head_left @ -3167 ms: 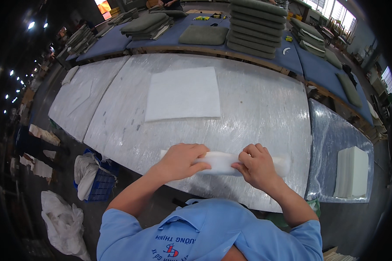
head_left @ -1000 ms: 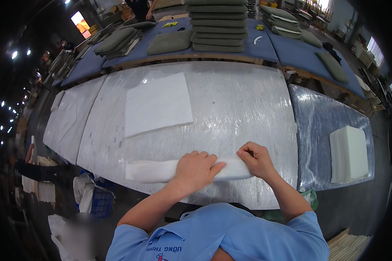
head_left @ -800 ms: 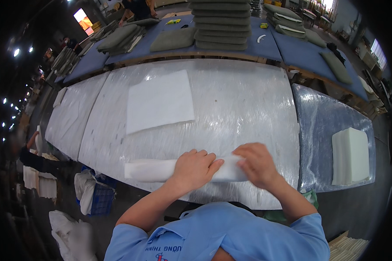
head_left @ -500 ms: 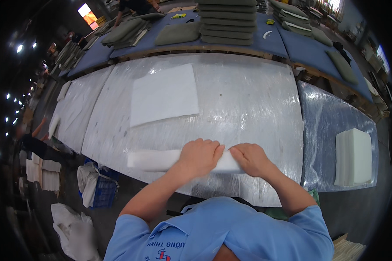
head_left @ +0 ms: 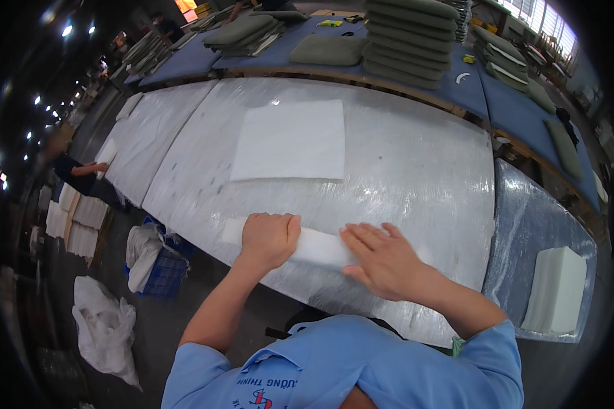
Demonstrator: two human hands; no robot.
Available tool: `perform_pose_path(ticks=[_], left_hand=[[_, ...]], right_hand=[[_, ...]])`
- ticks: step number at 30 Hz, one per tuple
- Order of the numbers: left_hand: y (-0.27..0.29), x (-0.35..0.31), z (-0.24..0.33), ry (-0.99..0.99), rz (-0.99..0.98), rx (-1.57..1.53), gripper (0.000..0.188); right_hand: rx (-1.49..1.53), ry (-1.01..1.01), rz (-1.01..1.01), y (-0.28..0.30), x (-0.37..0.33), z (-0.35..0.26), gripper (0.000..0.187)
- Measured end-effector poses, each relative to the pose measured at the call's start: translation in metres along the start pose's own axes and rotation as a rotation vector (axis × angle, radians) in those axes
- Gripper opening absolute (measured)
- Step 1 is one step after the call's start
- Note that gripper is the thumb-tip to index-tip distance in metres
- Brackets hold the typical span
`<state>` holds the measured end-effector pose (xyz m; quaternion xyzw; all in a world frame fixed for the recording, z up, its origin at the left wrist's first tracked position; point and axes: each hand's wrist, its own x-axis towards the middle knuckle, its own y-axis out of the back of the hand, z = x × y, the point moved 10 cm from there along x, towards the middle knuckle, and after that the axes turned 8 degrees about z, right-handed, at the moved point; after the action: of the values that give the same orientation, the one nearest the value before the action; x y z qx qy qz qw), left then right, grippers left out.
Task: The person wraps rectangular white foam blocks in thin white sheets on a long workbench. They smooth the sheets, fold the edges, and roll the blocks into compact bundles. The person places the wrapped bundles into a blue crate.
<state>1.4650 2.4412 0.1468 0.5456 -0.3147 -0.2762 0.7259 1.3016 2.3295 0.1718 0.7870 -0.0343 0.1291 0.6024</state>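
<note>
A long white strip of soft padding (head_left: 318, 247), folded or rolled, lies along the near edge of the plastic-covered table (head_left: 423, 170). Towards its left end, my left hand (head_left: 269, 240) is closed around it, knuckles up. My right hand (head_left: 382, 262) rests over the right end with its fingers stretched out and the thumb apart, so that end is mostly hidden. Farther up the table a flat white padding sheet (head_left: 290, 141) is spread out, apart from both hands.
White pads (head_left: 556, 290) are stacked on the right-hand table. Behind, a blue table (head_left: 266, 58) carries piles of green cushions (head_left: 413, 44). At left stand a blue crate (head_left: 164, 269) with white cloth, a white bag (head_left: 104, 327) on the floor, and another person (head_left: 75, 172).
My left hand has slid left along the strip, still closed on it. The right hand has gone from a closed grip to stretched fingers. The whole view has turned slightly.
</note>
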Motion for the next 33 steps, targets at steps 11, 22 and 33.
perform_pose_path(ticks=[11, 22, 33], left_hand=[[-0.018, 0.034, -0.047, 0.043, -0.215, -0.050, 0.061], [-0.021, 0.054, -0.029, -0.114, -0.159, -0.040, 0.054], [0.017, 0.008, 0.160, -0.610, 0.227, -0.258, 0.070]], right_hand=[[0.564, -0.472, -0.132, 0.009, 0.011, 0.117, 0.073], [0.712, -0.654, -0.075, -0.005, -0.038, 0.186, 0.066], [0.842, -0.638, -0.085, -0.042, -0.055, 0.140, 0.051]])
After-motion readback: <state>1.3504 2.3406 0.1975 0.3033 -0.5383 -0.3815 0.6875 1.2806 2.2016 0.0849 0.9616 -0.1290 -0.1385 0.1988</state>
